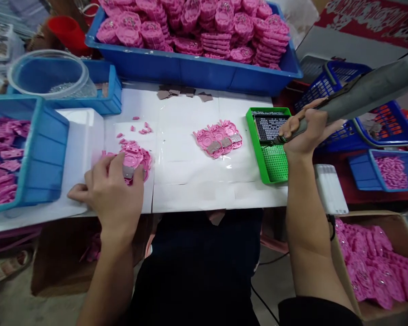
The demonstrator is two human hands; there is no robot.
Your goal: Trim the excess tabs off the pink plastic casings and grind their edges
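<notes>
My left hand (113, 192) rests at the left of the white work surface, fingers curled over a pink plastic casing (133, 159) with a grey metal plate on it. More pink pieces lie under and beside that casing, partly hidden by the fingers. My right hand (306, 129) is wrapped round a grey electric screwdriver (367, 90), its tip pointing down-left over a green tray (260, 156). Inside the tray is a black perforated screw plate (270, 128). Between the hands, several pink casings (219, 138) with metal plates lie in an overlapping row.
A long blue bin (204, 68) heaped with pink casings stands at the back. Blue bins (44, 156) stand at left, one with a clear tub (51, 74). Small pink pieces (144, 130) and brown squares (177, 92) lie loose. Right are a blue basket (387, 127) and a white device (331, 190).
</notes>
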